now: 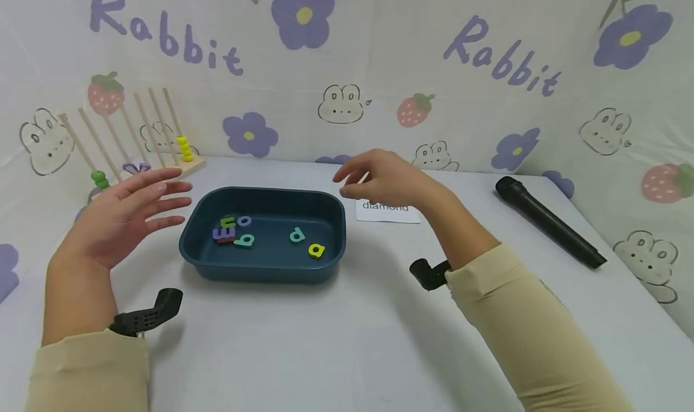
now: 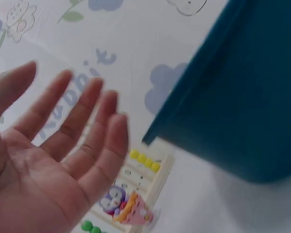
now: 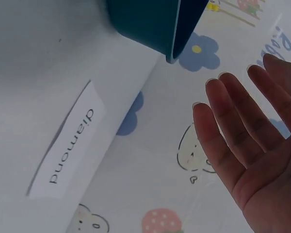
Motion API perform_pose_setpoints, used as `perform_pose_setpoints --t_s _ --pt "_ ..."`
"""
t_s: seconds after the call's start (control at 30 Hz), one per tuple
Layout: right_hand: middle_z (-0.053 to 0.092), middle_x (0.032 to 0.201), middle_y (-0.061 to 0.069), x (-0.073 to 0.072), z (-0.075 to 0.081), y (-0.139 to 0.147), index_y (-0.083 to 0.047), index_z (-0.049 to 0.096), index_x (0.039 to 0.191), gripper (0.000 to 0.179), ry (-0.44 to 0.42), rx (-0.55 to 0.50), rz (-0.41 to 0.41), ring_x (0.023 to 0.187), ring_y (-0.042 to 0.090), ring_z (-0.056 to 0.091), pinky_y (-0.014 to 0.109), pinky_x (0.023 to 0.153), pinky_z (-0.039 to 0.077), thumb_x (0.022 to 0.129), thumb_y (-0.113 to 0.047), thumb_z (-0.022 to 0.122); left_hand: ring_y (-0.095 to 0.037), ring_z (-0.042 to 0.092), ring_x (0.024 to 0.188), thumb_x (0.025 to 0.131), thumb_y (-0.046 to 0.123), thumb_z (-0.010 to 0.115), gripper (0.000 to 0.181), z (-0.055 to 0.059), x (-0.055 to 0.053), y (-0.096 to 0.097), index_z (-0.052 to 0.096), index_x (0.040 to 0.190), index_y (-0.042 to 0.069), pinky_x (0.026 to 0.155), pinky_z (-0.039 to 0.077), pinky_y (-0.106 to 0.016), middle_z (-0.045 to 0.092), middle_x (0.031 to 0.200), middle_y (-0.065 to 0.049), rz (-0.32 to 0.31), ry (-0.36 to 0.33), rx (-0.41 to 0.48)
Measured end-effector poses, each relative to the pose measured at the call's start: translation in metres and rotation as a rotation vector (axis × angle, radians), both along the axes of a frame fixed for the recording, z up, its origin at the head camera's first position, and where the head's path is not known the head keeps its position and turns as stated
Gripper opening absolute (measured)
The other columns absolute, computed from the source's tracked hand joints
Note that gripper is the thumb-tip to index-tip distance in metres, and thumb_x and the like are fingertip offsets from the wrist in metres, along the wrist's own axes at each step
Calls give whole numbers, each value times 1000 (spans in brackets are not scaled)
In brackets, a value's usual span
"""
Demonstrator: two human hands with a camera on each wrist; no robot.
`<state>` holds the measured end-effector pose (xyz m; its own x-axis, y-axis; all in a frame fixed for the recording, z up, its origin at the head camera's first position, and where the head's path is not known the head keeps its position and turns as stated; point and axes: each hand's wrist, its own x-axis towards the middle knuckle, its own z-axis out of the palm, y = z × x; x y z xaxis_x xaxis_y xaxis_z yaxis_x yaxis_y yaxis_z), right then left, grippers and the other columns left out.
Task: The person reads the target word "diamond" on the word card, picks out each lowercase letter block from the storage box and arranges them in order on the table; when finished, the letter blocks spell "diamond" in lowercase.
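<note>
A dark teal tray [image 1: 260,273] stands on the table between my two hands. Several small coloured letters lie in it, among them a yellow "a" [image 1: 317,251], a purple "o" [image 1: 244,221] and a green "n" [image 1: 228,221]. My left hand [image 1: 142,204] hovers off the tray's left side with fingers spread and nothing in them. Off the right side, my right hand [image 1: 387,180] is raised, its fingers extended and holding nothing in the right wrist view. Below it lies a white card reading "diamond" [image 3: 70,150], partly covered by the hand in the head view.
A wooden bead rack [image 1: 192,166] with upright rods, green and yellow beads stands behind my left hand. A black microphone-like stick [image 1: 550,222] lies at the right. Behind the table hangs a cloth [image 1: 379,56] printed with rabbits, flowers and strawberries.
</note>
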<state>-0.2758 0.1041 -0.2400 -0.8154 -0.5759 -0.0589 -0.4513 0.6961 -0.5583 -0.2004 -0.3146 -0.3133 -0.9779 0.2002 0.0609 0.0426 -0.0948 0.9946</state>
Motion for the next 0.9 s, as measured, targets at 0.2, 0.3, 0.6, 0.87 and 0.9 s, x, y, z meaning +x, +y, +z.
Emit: perform_pose_setpoints --t_s 0.2,0.3,0.6,0.87,0.9 --pt "73 120 4 -8 4 -19 -20 71 127 29 -32 69 46 97 24 70 36 80 61 98 -24 68 -8 65 119 111 20 47 38 -15 -3 -11 49 149 20 89 60 -26 61 137 6 -33 -45 -69" --pt "73 120 2 -11 8 -27 -22 71 127 30 -57 85 59 100 24 70 37 83 61 97 -24 70 -6 65 119 111 25 47 39 -21 -5 -12 47 150 21 88 59 -27 60 138 9 -34 -92 -103" --pt "72 118 1 -21 17 -50 -22 72 127 31 -137 130 115 110 26 67 40 86 61 95 -22 73 -12 54 128 109 34 50 60 -35 -7 -8 24 164 30 91 57 -29 28 167 -7 -61 -210 -248" --pt "72 119 0 -27 14 -67 -21 71 129 36 -217 174 120 113 24 68 39 87 61 94 -22 76 -27 31 149 107 25 57 68 -42 -5 -1 23 166 32 92 57 -26 13 173 -15 -76 -220 -244" --pt "72 119 0 -28 13 -68 -21 71 129 36 -228 175 117 112 24 67 39 87 61 93 -21 77 -27 30 149 107 25 57 68 -43 -5 -1 24 165 32 92 57 -26 13 173 -15 -74 -219 -240"
